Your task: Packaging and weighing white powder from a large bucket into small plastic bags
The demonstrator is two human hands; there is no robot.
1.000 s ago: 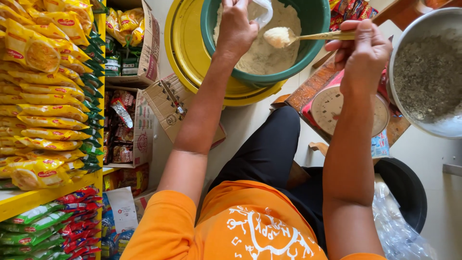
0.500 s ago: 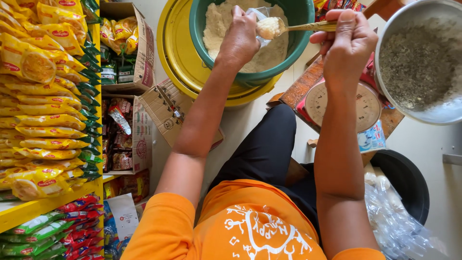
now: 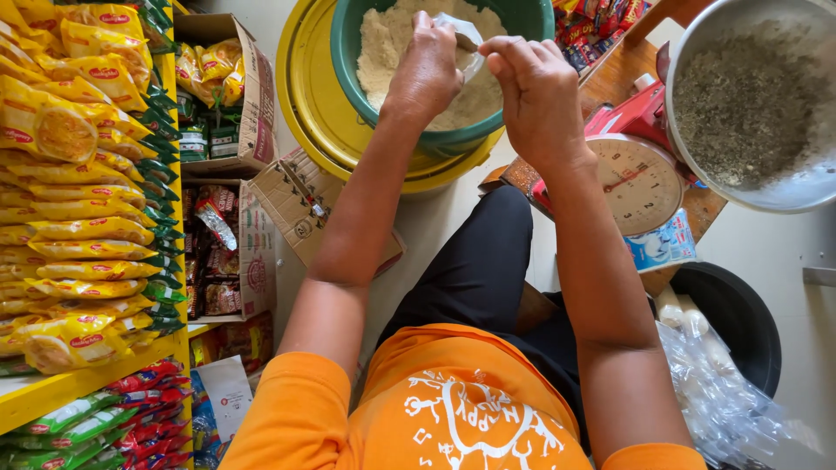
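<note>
Shelf [image 3: 52, 396]: yellow, at the person's left, packed with yellow snack packets [image 3: 78, 200]; green and red packets hang below.
Person: seated, orange shirt [image 3: 435, 409], dark trousers, both arms stretched forward over the bowls.
Yellow basin [image 3: 318, 104]: on the floor ahead, holding the green bowl inside it.
Green bowl [image 3: 522, 22]: part filled with pale, coarse flour [image 3: 392, 43].
Metal bowl [image 3: 758, 104]: at the right, on the scale, filled with grey-green grainy stuff.
Black tub [image 3: 740, 322]: on the floor at the right, clear plastic bags [image 3: 723, 392] spilling over its near edge.
Boxes [image 3: 252, 96]: cardboard, between shelf and basin, with packets inside; one flattened carton [image 3: 300, 204] lies just beside the basin.
Scale [image 3: 636, 178]: red body, round white dial, on a wooden stool, well under the right forearm.
Left hand [image 3: 427, 65]: over the flour, fingers closed in a pinch on the small bag.
Right hand [image 3: 540, 91]: just beside the left, fingers curled tight; what it grips is hidden behind the knuckles.
Bag [image 3: 461, 39]: small, clear plastic, held between the two hands above the flour, inside the rim of the green bowl; contents not discernible.
</note>
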